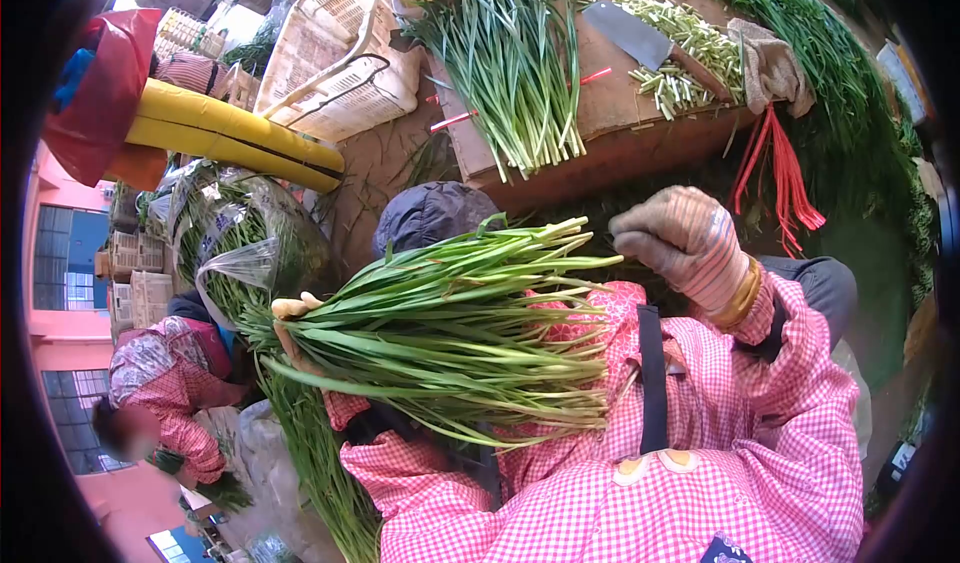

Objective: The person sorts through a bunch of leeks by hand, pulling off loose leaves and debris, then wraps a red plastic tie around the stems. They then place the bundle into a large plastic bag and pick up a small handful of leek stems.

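Note:
A large bunch of long green leafy stalks [450, 343] lies across the lap area, pale cut ends pointing right. My left hand [296, 313] is wrapped round its leafy end at the left, mostly hidden by leaves. Gloved and curled, my right hand [685, 243] is raised just right of the pale ends, apart from them; what its fingers hold, if anything, is hidden. On the brown board [610, 153] ahead, another bunch [520, 73] rests over a red-and-white tie [455, 122]. A cleaver [630, 35] lies beside it on chopped pale stalk pieces [690, 83].
Red ties [775, 178] hang from a cloth [770, 68] at the board's right corner. More greens [830, 73] are heaped at the far right. White crates [335, 48], a yellow roll [235, 133] and bagged greens [240, 233] stand left. A co-worker [165, 393] bends at lower left.

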`<state>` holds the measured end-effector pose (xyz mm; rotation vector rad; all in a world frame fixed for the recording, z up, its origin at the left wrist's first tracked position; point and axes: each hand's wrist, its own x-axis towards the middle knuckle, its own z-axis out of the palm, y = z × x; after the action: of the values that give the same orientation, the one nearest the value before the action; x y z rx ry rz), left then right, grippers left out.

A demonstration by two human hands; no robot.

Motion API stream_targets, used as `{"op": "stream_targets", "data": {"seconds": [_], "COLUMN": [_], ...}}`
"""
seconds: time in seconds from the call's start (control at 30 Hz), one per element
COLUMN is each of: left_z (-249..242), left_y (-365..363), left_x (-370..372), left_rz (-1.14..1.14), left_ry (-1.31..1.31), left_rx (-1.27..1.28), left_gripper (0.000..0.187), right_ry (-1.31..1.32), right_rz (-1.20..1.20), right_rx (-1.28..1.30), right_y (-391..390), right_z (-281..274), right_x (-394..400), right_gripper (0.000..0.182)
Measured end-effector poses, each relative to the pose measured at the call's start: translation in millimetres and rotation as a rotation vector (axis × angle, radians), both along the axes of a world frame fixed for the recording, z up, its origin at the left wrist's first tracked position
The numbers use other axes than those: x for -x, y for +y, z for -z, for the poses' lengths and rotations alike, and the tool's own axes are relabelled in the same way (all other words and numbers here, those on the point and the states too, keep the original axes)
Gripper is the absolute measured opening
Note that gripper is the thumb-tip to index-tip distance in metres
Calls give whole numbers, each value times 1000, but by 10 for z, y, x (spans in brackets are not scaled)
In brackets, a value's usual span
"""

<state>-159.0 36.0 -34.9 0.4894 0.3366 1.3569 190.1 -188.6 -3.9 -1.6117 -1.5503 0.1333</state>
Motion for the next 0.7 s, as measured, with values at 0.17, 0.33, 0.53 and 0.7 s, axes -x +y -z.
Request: {"op": "stream_targets", "data": {"seconds": [0.17, 0.33, 0.53, 0.7], "left_z": [4, 36, 46, -17], "left_y": [70, 12, 124, 74], "left_x": [-15, -147, 2, -62], "left_rz": [107, -85, 51, 140], "left_ry": [19, 89, 114, 39], "left_rx": [-214, -306, -437, -542], "left_gripper": [20, 24, 25, 28], "right_ry": [-241, 319, 269, 555], "right_rz": [-140, -341, -338, -365], "right_rx": [527, 305, 607, 481], "right_y": [322, 119, 530, 804], "right_z": [249, 259, 88, 113], "right_x": [518, 769, 692, 880], "right_gripper": [7, 17, 43, 29]}}
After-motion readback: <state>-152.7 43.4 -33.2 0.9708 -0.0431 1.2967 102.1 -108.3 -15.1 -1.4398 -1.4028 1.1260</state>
